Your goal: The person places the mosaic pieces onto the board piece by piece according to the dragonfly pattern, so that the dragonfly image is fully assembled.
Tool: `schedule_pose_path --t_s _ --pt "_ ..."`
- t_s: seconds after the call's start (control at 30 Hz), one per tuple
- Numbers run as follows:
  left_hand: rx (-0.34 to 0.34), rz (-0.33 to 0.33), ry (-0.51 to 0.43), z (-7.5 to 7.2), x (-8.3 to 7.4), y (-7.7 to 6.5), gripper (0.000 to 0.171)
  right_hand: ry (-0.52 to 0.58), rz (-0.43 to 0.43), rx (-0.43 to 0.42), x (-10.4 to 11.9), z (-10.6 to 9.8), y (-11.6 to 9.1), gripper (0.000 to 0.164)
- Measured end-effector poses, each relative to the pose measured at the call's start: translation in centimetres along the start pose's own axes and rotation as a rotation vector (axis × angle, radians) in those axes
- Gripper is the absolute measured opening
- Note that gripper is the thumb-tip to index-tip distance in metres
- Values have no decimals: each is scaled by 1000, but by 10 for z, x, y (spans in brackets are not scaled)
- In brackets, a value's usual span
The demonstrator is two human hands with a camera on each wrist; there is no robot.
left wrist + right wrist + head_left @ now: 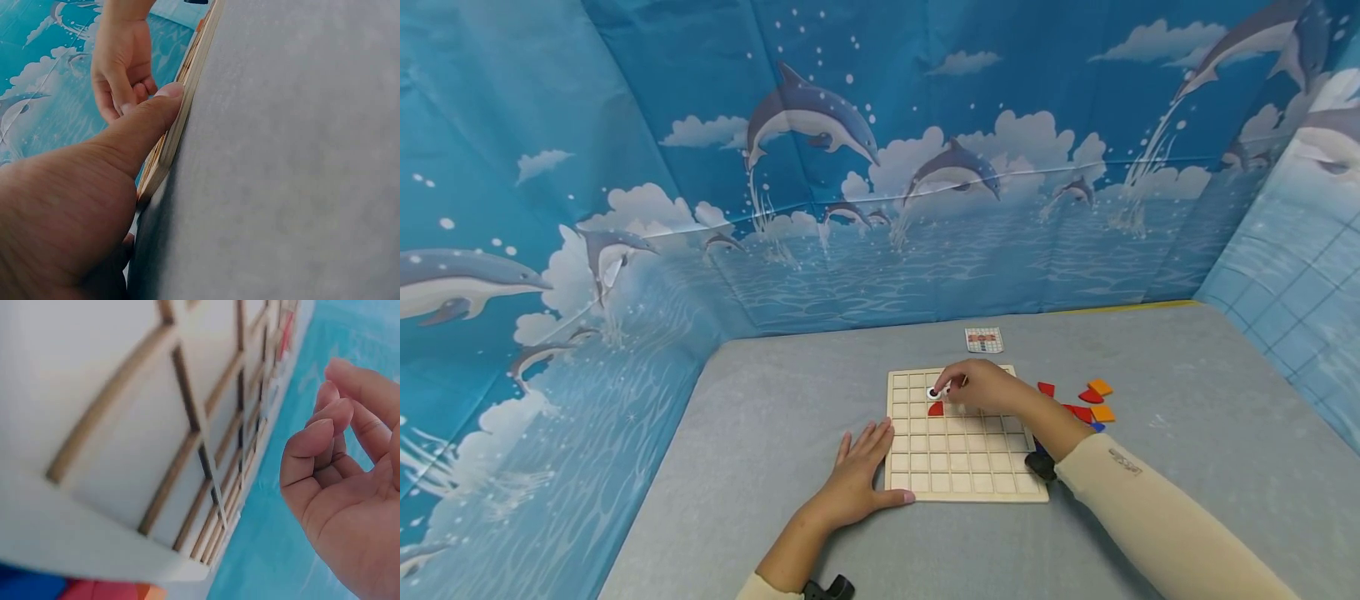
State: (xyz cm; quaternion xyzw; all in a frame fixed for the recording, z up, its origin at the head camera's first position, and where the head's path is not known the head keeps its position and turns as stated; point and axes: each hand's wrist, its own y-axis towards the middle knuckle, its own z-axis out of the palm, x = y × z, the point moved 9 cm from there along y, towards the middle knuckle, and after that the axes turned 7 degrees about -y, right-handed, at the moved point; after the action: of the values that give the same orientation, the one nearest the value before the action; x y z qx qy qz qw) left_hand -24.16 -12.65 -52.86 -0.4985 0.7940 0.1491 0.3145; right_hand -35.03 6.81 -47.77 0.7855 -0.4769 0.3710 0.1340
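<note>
The left hand [857,478] lies spread, thumb on the board [959,482]; only the left wrist view shows its layered wooden edge. The right hand [983,387], fingers loosely bent and visibly holding nothing, reaches a white tile [931,395] on the grid.

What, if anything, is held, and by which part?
Left hand only touches the board, around its near-left corner; whether the right hand holds anything cannot be told.

The gridded board [970,460] is pale beige. The small piece [936,409] is solid red, the white piece [932,395] black-spotted. Loose tiles [1101,387] are red, orange and blue. The worktop [775,400] is grey, the backdrop [1000,258] blue with dolphins.
</note>
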Motion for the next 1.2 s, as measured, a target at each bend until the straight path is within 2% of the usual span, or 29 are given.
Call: schedule_pose_path --t_s 0.43,0.77,1.2 --pt "-13 2 -6 -1 -1 -1 107 107 11 -92 -10 -38 -26 30" --pt "-8 7 -1 0 0 0 107 96 30 -196 -24 -64 -51 30" --pt "-16 12 1 0 -1 -1 106 152 110 -228 -58 -78 -76 44"
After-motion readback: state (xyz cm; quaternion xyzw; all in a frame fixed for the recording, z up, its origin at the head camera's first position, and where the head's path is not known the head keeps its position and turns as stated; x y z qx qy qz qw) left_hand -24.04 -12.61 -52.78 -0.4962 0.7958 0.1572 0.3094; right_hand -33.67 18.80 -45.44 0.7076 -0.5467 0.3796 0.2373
